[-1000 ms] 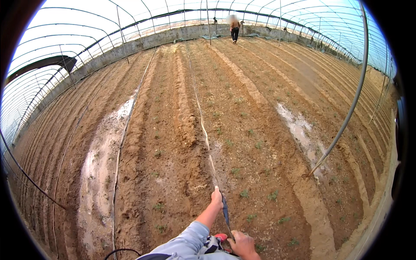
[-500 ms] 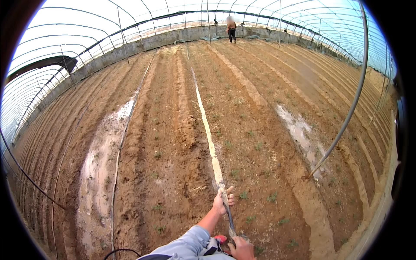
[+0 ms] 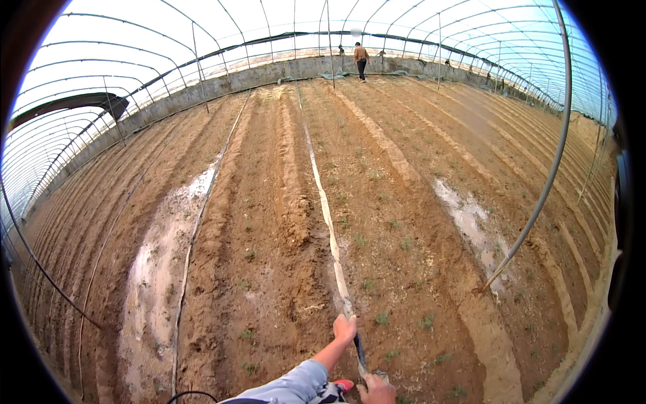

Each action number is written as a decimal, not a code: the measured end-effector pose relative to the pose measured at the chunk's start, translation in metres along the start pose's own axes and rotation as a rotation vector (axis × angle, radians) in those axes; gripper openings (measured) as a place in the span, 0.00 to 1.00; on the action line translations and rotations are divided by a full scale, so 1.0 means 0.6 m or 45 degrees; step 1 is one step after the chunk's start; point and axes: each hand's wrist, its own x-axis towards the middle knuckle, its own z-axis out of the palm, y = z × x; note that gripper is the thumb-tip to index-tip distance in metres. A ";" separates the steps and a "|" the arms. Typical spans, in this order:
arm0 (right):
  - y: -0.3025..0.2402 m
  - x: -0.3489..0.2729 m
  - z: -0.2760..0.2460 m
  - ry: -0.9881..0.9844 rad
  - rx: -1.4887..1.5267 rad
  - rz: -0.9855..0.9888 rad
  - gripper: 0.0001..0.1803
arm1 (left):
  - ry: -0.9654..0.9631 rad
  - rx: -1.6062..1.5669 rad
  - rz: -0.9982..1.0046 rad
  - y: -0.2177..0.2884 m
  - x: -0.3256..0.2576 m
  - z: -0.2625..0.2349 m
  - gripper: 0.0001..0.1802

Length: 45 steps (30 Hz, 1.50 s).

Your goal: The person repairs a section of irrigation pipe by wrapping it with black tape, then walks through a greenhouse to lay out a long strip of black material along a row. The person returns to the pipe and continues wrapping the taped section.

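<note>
Long, pale, flat strip [image 3: 334, 249] over soil [image 3: 417, 283]

The hands [image 3: 345, 328] are bare, the sleeve [image 3: 296, 384] pale grey-blue, one shoe [image 3: 344, 386] pinkish-red

The left hand [image 3: 345, 328], its fingers splayed past the flat hose [image 3: 330, 229] half a second ago, has now closed around it.

Hooped roof [image 3: 306, 18], soil [image 3: 397, 269], seemingly concrete wall [image 3: 299, 69]
</note>
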 end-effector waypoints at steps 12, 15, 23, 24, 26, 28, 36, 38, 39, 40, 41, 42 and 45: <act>0.037 -0.003 0.005 0.390 0.108 -0.030 0.17 | -0.197 -0.210 0.292 0.087 -0.005 -0.031 0.18; 0.027 -0.008 -0.061 0.749 0.188 0.091 0.10 | -0.369 -0.228 0.493 0.197 -0.021 0.019 0.19; 0.135 -0.002 -0.219 1.523 0.154 0.357 0.06 | -0.558 -0.271 0.955 0.500 -0.127 0.201 0.13; 0.144 0.000 -0.236 1.578 0.162 0.387 0.07 | -0.597 -0.289 0.921 0.513 -0.133 0.223 0.13; 0.177 0.005 -0.264 1.572 0.081 0.488 0.06 | -0.681 -0.334 0.856 0.535 -0.138 0.275 0.11; 0.204 0.014 -0.284 1.575 -0.019 0.522 0.06 | -0.658 -0.417 0.881 0.531 -0.130 0.332 0.12; 0.298 0.057 -0.314 1.448 -0.226 0.529 0.07 | -1.239 -0.583 0.280 0.481 -0.116 0.402 0.14; 0.297 0.078 -0.311 1.361 -0.192 0.535 0.07 | -1.265 -0.608 0.211 0.445 -0.116 0.411 0.14; 0.294 0.084 -0.307 1.328 -0.205 0.515 0.07 | -1.260 -0.623 0.186 0.434 -0.116 0.413 0.14; 0.290 0.088 -0.302 1.294 -0.220 0.497 0.07 | -1.255 -0.637 0.160 0.424 -0.116 0.410 0.15; 0.280 0.096 -0.295 1.251 -0.223 0.465 0.07 | -1.232 -0.652 0.131 0.413 -0.111 0.406 0.15; 0.264 0.103 -0.290 1.200 -0.240 0.496 0.08 | -1.201 -0.614 0.161 0.396 -0.087 0.421 0.15; 0.259 0.106 -0.276 1.157 -0.182 0.472 0.08 | -1.180 -0.533 0.217 0.389 -0.077 0.413 0.16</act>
